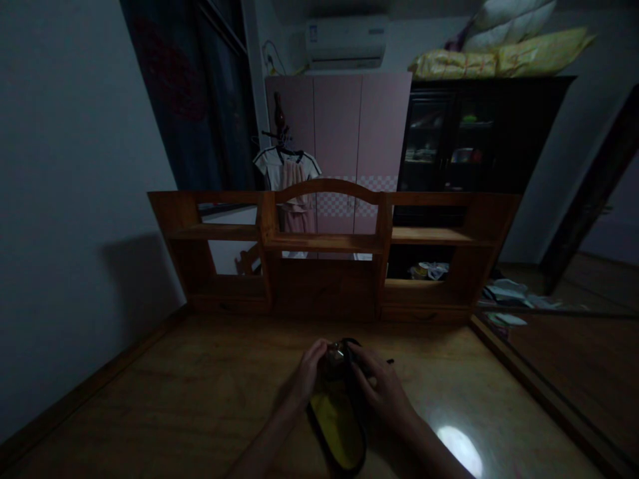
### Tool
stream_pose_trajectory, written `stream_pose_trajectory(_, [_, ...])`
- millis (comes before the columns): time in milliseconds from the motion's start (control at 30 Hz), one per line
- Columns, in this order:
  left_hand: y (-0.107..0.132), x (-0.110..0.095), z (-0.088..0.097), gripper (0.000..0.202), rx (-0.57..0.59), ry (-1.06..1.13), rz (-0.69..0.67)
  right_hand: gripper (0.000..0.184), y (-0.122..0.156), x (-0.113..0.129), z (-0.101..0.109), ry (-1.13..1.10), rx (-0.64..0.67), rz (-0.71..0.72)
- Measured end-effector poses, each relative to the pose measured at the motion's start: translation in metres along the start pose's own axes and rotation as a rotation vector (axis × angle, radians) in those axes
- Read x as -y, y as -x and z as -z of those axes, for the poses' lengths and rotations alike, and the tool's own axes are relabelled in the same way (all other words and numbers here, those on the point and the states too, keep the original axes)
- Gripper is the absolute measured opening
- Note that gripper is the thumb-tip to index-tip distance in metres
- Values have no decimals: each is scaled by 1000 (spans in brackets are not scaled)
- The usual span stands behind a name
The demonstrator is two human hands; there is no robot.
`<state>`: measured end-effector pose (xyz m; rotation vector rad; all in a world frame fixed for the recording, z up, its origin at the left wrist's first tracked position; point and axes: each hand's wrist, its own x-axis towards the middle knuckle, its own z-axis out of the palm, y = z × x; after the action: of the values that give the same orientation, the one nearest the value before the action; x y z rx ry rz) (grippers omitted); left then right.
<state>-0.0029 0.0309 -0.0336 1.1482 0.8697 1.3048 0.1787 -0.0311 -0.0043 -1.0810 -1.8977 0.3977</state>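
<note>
A sandal [339,429] with a yellow-green insole and dark rim lies on the wooden surface [224,392], its heel towards me. Across its front part runs a dark strap with a shiny metal buckle [337,352]. My left hand [305,376] grips the strap's left side, fingertips beside the buckle. From the right, my right hand [382,382] has its fingers bent onto the strap close to the buckle. A thin dark end [390,361] pokes out beyond the right hand. The dim light hides detail under the fingers.
Behind the surface stands a wooden shelf unit [327,243] with cubbies and drawers. A raised wooden edge [529,389] runs along the right. The white wall [90,266] closes the left side. A bright light reflection [459,449] shows at lower right.
</note>
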Motion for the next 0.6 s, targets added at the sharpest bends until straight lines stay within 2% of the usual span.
stream_pose_trajectory(100, [6,-7,1,29,-94,-131,-10,40,1,-2,-3,14,2,9])
stream_pose_trajectory(167, [11,-12,-2,31,-111,-160,-1,41,1,-3,-4,22,9,15])
stream_pose_trajectory(367, [16,-25,-12,32,-22,-241,-71,42,0,-1,-3,12,22,15])
stream_pose_trajectory(600, [17,-22,-10,32,-30,-240,-80,41,1,0,-3,2,31,9])
